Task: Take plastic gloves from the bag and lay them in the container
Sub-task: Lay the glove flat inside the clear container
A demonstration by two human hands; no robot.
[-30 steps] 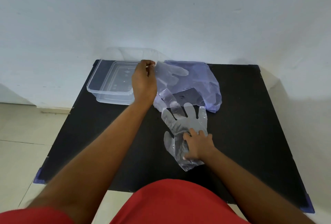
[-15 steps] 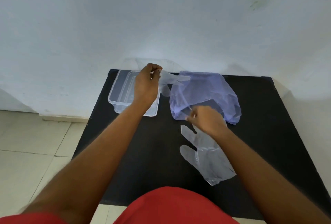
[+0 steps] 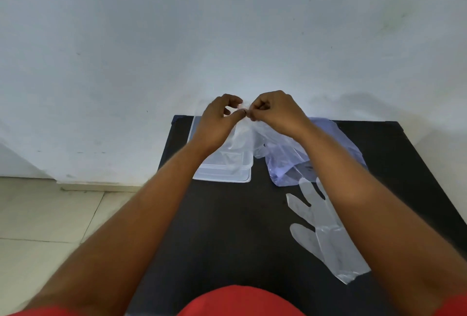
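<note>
The fingertips of the left hand (image 3: pixel 216 121) and of the right hand (image 3: pixel 274 112) meet above the far edge of the table, and both hands pinch the same clear plastic glove (image 3: pixel 243 136) at its top edge. On the left hand the thumb and the forefinger are pressed together on the film, and the other fingers are curled above them. On the right hand the fingers are bent inward into a loose fist, with the thumb and forefinger closed on the plastic (the exact contact is small and a little blurred).

The held glove hangs down from the two pinches. Its lower part falls over the transparent container (image 3: pixel 222 173), which stands on the black table (image 3: pixel 227 227) near the far left corner. I cannot tell whether the glove touches the bottom of the container.

Just right of the container lies the bluish plastic bag (image 3: pixel 285 164), crumpled and partly hidden under the right forearm. Nearer to the person, a second clear glove (image 3: pixel 326 237) lies flat on the table, its fingers pointing toward the bag, and the tips touch or overlap the edge of the bag.

Behind the table is a white wall (image 3: pixel 227 25); on the left there is a pale tiled floor (image 3: pixel 45 219). Red clothing (image 3: pixel 240 301) fills the bottom edge.
</note>
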